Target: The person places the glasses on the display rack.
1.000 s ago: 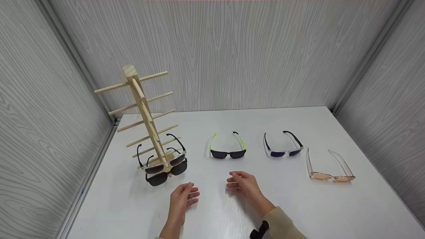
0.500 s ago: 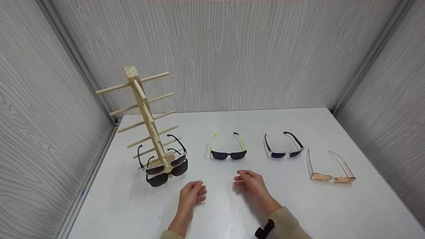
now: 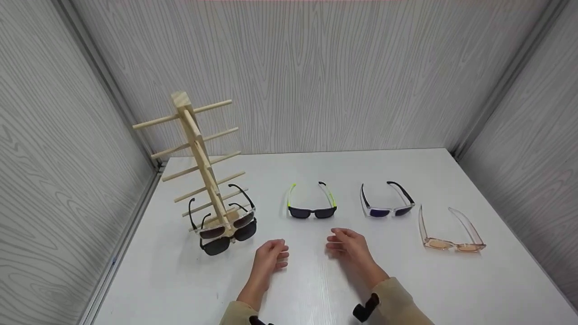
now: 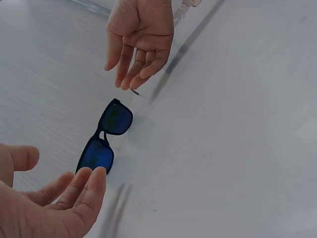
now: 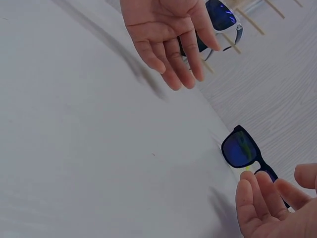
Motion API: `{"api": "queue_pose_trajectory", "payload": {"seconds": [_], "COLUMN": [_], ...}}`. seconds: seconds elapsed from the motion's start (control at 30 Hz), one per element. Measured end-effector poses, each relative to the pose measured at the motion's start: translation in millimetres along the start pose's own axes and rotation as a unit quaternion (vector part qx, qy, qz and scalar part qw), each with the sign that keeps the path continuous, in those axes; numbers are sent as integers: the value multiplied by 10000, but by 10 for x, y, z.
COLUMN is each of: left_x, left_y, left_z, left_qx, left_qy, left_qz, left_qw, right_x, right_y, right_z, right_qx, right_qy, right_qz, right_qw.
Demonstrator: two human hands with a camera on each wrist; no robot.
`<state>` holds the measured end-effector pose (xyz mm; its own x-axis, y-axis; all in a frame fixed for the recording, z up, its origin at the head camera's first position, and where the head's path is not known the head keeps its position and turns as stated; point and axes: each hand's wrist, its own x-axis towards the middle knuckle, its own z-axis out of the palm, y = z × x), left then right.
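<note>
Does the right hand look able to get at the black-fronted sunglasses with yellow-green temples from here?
Probably yes: the right hand holds nothing and is near the sunglasses, and in the head view only bare table shows between them.

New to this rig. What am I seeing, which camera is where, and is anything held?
No machine here: these are a person's bare left hand and right hand. The wide picture comes from a camera worn on the head; the other two come from cameras on the left and right wrists. On the white table stands a wooden rack with two pairs of sunglasses low on it. To its right lie a black-and-yellow pair, a clear-framed pair and a pale pink pair. Both hands are in front of the black-and-yellow pair, holding nothing.
</note>
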<state>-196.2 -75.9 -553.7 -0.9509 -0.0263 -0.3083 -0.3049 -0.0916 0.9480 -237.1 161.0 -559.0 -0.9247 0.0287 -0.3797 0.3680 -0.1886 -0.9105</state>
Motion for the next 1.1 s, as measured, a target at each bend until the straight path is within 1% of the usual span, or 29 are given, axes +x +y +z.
{"api": "queue_pose_trajectory", "payload": {"seconds": [0.13,0.4,0.63,0.7,0.8,0.87,0.97,1.1], "left_x": [67,218,359,409,470,501,534,592], "left_y": [11,53,108,119,135,141,154,182], "left_z": [33,121,182,199,224,246,278,305], "left_qx": [70,132,148,98,-25,-88,-140,-212], "left_qy": [-63,102,180,246,371,417,401,376], "left_qz": [-73,-160,-169,-200,-164,-134,-93,-31], "left_qw": [9999,9997,9996,9994,9992,9990,9991,9991], "right_x": [42,115,199,217,246,264,297,345], "right_y": [-16,-53,-114,-130,-147,-161,-195,-267], "right_z": [-38,-63,-64,-65,-62,-61,-57,-49], "right_qx": [-6,221,42,-8,-249,-375,-398,-258], "right_qy": [39,111,247,246,229,288,362,313], "right_qz": [82,46,-28,-95,-241,-242,-131,-19], "right_qw": [10000,9997,9997,9997,9991,9986,9985,9992]}}
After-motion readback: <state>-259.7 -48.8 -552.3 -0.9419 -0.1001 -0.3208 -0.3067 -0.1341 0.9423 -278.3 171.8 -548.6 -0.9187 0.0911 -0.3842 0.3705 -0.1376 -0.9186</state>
